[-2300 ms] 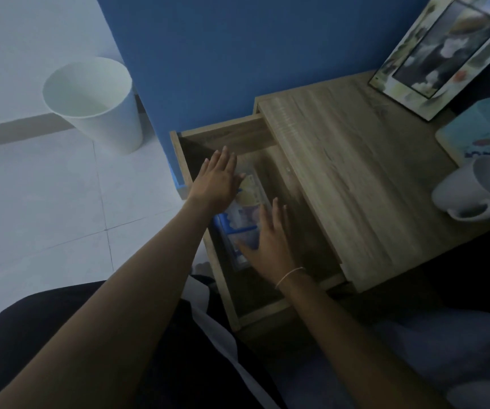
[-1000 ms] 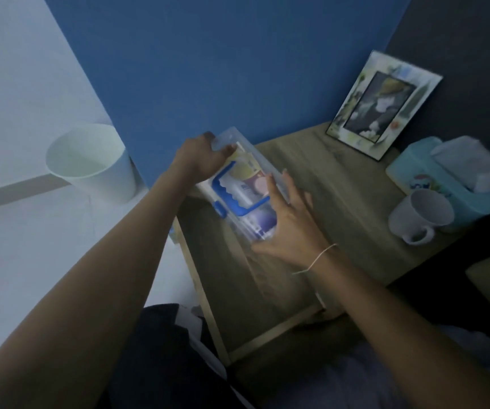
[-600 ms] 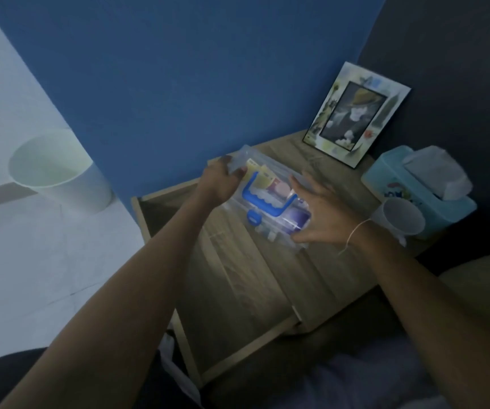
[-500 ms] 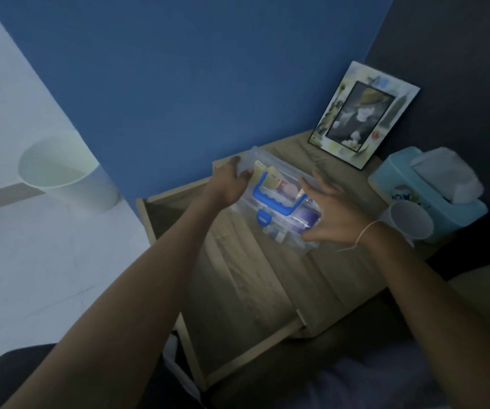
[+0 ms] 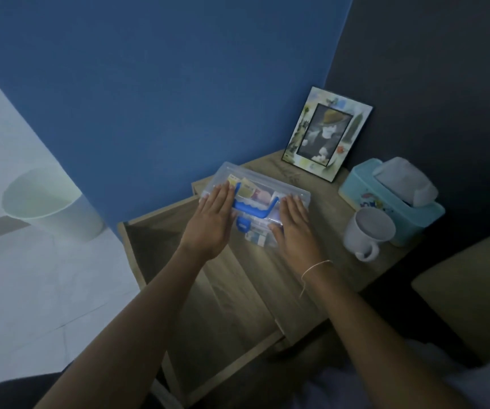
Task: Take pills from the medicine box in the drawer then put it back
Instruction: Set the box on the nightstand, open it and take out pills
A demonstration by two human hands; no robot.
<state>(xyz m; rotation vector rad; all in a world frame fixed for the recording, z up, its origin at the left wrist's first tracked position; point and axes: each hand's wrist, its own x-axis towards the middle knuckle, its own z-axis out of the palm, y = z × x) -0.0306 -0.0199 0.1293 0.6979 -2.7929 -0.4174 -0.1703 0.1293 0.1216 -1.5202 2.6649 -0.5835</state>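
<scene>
Medicine box (image 5: 260, 199), clear plastic with blue handle (image 5: 252, 208) and blue front latch (image 5: 243, 224), sits on the nightstand top (image 5: 320, 261), lid closed. Left hand (image 5: 212, 221) lies flat on the left end of the lid, fingers together and extended; right hand (image 5: 294, 224) lies flat on the right end, thumb against the front wall. Neither hand is curled into a grip; both are open-palmed, pressing or steadying. The latch lies between the two hands, just below the handle. Drawer (image 5: 208, 305) stands pulled out below and nearer than the hands; no contents can be made out in the dim light.

Step in hand, as judged: box is out of the drawer and set down; opening not yet begun. Next move probably calls for one hand to hold the box down while a thumb or fingertip of the other flips the latch, then raises the lid. Mug (image 5: 366, 231) and tissue box (image 5: 391, 202) stand right of the right hand, clear of it.
</scene>
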